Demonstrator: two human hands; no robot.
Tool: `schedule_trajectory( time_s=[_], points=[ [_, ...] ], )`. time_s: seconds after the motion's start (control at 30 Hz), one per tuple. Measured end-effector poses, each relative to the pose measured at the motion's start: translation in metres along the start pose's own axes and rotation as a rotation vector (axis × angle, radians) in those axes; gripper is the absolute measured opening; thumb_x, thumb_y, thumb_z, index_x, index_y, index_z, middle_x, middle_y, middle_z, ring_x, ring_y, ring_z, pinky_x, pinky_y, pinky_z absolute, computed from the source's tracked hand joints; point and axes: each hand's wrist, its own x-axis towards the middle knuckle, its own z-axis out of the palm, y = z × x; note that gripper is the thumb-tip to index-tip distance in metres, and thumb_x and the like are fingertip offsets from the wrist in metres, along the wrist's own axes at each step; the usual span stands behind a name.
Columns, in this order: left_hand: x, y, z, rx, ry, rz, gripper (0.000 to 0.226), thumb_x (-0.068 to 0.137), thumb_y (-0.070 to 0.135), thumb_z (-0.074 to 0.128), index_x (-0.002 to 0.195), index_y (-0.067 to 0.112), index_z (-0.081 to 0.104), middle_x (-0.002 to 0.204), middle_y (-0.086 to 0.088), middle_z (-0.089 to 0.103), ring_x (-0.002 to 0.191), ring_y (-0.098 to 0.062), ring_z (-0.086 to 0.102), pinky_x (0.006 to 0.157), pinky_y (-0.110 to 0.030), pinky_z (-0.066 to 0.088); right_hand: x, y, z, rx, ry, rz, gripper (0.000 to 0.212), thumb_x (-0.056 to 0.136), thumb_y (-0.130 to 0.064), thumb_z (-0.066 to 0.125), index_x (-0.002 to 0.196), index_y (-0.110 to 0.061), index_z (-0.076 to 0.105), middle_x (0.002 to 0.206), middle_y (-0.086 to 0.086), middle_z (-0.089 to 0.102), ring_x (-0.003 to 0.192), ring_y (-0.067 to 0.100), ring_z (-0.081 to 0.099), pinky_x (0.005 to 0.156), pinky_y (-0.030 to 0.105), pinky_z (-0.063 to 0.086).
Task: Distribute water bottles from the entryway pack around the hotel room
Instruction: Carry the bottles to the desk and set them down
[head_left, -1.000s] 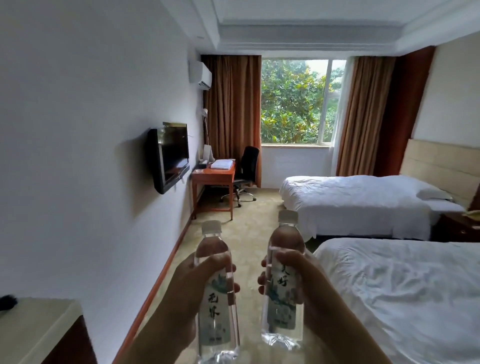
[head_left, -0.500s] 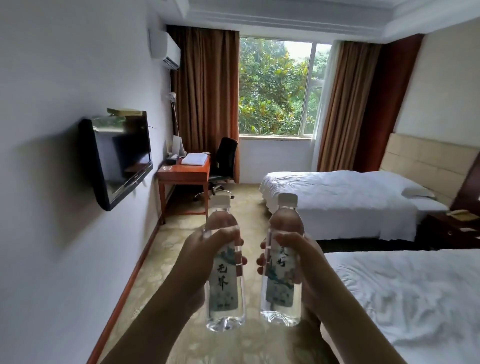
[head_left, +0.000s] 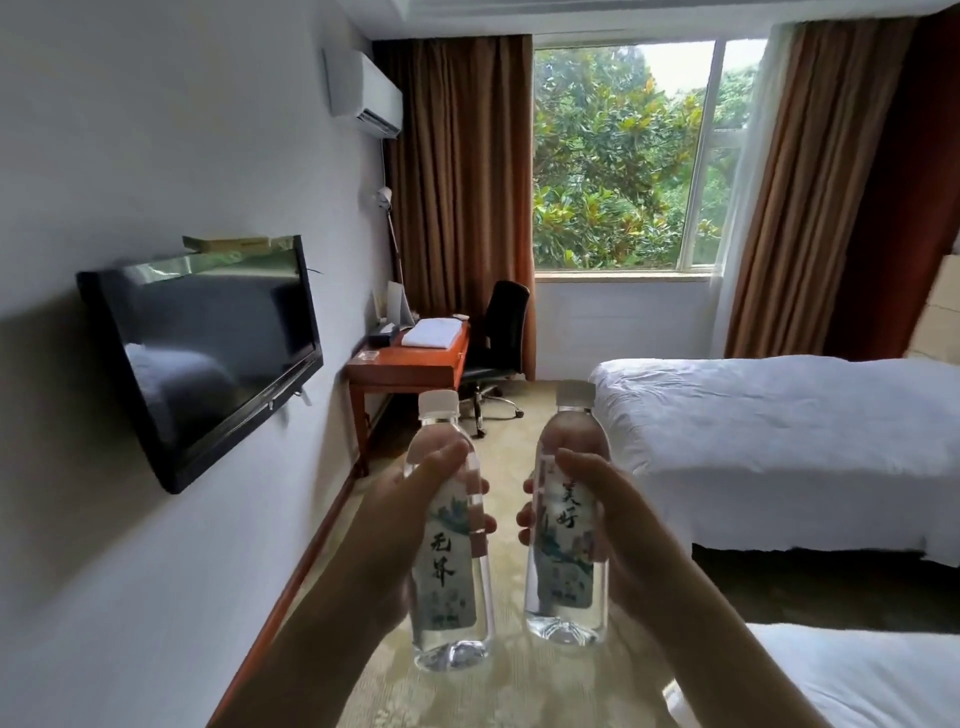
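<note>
Two bare forearms reach up into view from the bottom edge, one on each side. Neither arm shows a sleeve or a cuff anywhere along the length that is visible. The left hand (head_left: 395, 525) has no ring, watch, strap or glove on it, and the right hand (head_left: 618, 525) is just as plain. The wrists are uncovered as well. On the left hand the fingertips (head_left: 480, 512) show short nails, though the picture is too soft to tell more about them. No other part of the person appears.
</note>
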Motion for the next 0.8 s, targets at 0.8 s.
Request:
schedule_trajectory(
  time_s=[0.8],
  points=[
    [0.660, -0.042, 0.003, -0.031, -0.034, -0.043, 0.041, 0.087, 0.042, 0.062, 0.111, 0.009, 0.063, 0.090, -0.011, 0.067, 0.066, -0.022, 0.067, 0.062, -0.035, 0.058, 0.625, 0.015, -0.174, 0.083, -0.081, -0.070, 0.060, 0.061, -0.047, 0.083, 0.105, -0.015, 0.057, 0.084, 0.012, 0.060, 0.065, 0.028, 0.064, 0.059, 0.038, 0.058]
  ],
)
